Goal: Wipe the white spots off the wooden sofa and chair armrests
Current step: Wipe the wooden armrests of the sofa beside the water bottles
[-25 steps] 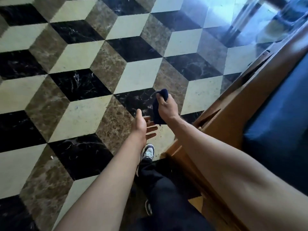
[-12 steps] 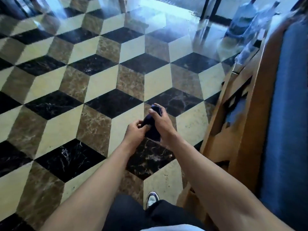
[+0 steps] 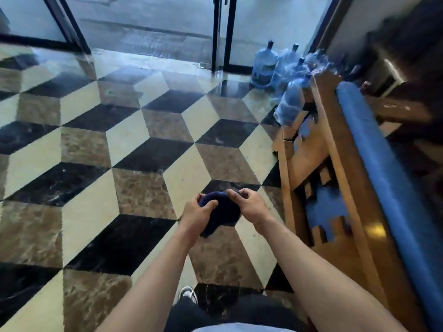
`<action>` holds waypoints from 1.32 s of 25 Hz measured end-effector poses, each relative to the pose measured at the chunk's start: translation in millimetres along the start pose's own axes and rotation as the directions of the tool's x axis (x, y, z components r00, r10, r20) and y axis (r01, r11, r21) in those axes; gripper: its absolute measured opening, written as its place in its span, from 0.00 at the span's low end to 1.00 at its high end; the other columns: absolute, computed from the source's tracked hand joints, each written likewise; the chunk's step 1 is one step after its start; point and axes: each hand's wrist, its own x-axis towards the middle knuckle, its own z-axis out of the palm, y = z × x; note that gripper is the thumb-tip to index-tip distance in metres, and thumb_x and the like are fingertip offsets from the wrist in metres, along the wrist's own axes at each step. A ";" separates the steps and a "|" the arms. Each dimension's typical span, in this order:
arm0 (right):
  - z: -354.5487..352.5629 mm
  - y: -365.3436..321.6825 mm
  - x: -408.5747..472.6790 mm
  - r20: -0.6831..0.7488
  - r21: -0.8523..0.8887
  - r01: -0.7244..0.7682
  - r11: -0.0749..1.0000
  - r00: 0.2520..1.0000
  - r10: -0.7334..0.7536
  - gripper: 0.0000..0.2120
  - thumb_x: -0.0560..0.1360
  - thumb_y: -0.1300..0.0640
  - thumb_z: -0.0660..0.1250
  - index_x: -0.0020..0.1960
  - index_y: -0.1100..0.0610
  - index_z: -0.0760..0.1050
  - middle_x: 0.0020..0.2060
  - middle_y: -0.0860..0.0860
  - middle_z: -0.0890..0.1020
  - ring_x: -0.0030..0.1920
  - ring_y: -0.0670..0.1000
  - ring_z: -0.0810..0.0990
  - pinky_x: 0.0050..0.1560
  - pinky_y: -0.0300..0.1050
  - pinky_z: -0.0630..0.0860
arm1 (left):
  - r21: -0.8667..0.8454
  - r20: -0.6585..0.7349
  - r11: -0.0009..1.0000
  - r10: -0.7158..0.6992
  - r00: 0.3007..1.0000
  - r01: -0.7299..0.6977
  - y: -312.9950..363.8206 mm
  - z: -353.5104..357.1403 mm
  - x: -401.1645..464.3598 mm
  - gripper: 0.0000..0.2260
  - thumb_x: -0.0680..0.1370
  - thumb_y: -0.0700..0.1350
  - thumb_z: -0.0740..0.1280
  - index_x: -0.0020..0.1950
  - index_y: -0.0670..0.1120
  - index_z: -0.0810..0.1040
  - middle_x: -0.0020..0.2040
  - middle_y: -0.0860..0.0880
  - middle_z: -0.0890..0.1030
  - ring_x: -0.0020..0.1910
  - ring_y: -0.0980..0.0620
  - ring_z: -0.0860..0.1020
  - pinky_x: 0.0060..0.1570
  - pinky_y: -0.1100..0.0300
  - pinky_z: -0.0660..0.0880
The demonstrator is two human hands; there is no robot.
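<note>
— What sort of place is this looking like?

— A lobby or reception hall, I'd say. A polished marble floor (image 3: 134, 149) in a cube pattern of black, brown and cream is stretching toward tall glass doors (image 3: 153, 22) with dark frames.

— Anything else pointing that way?

— Big blue water jugs (image 3: 265, 65) are standing by the doors, and a carved wooden sofa (image 3: 335, 144) with blue cushions (image 3: 383, 168) is sitting along the right.
</note>
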 end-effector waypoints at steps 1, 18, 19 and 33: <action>-3.0 -11.6 17.1 -0.039 -0.004 0.007 1.000 0.999 -0.007 0.13 0.80 0.48 0.71 0.46 0.58 0.78 0.40 0.54 0.82 0.37 0.47 0.81 0.37 0.42 0.76 | 0.038 0.040 0.999 0.027 0.999 -0.029 17.2 -2.1 24.5 0.04 0.76 0.44 0.72 0.48 0.47 0.79 0.45 0.44 0.86 0.46 0.44 0.85 0.44 0.49 0.81; -170.0 -204.3 456.2 -0.478 0.175 0.236 0.956 0.869 -0.126 0.09 0.78 0.53 0.74 0.47 0.54 0.74 0.43 0.51 0.83 0.46 0.51 0.83 0.49 0.46 0.80 | 0.119 0.306 0.954 -0.298 0.904 0.274 289.0 181.6 457.9 0.12 0.77 0.41 0.74 0.58 0.38 0.82 0.52 0.36 0.87 0.53 0.36 0.85 0.61 0.37 0.79; -180.3 -214.1 479.6 -0.474 0.176 0.223 0.959 0.873 -0.116 0.09 0.77 0.52 0.74 0.47 0.54 0.75 0.44 0.52 0.84 0.47 0.53 0.84 0.51 0.49 0.81 | 0.130 0.311 0.953 -0.302 0.901 0.274 300.7 192.8 482.7 0.11 0.77 0.43 0.74 0.58 0.41 0.83 0.51 0.38 0.88 0.51 0.38 0.86 0.58 0.40 0.81; -324.8 -253.2 728.0 -0.729 0.473 -0.086 0.877 0.520 0.444 0.09 0.77 0.63 0.71 0.57 0.61 0.79 0.53 0.57 0.83 0.56 0.56 0.81 0.63 0.52 0.76 | 0.576 0.627 0.815 -0.389 0.675 -0.065 414.7 407.1 812.1 0.08 0.76 0.33 0.72 0.54 0.40 0.83 0.50 0.34 0.86 0.50 0.35 0.86 0.55 0.37 0.81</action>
